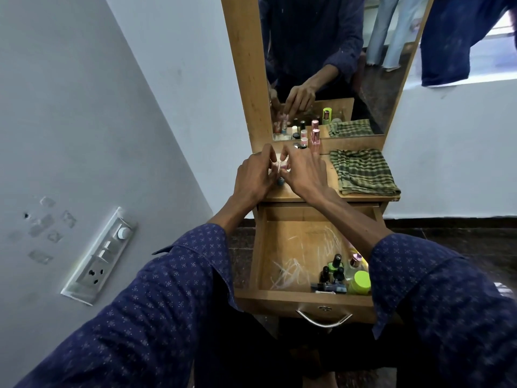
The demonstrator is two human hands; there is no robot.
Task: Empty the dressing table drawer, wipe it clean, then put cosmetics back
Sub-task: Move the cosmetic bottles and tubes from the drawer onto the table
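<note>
Drawer (260,247) open below my forearms. Its left and middle floor lies bare, scuffed white; room to reach in there. Bottles (340,271) crowd the near right corner, a green lid (362,281) against the right wall. On the desk (333,180), more bottles (310,140) line the mirror (377,79) at the back; folded cloth (363,172) fills the right side. Bare strip between my right hand (303,170) and the cloth.

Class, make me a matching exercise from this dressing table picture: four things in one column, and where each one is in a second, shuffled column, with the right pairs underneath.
Things:
1. checked cloth
2. lime-lidded jar
3. pink-capped bottle
4. switch panel

Places:
A. on the wall at the left
B. in the open drawer's right near corner
C. folded on the right of the tabletop
D. upright on the tabletop by the mirror

Pairs: 1-C, 2-B, 3-D, 4-A
</note>
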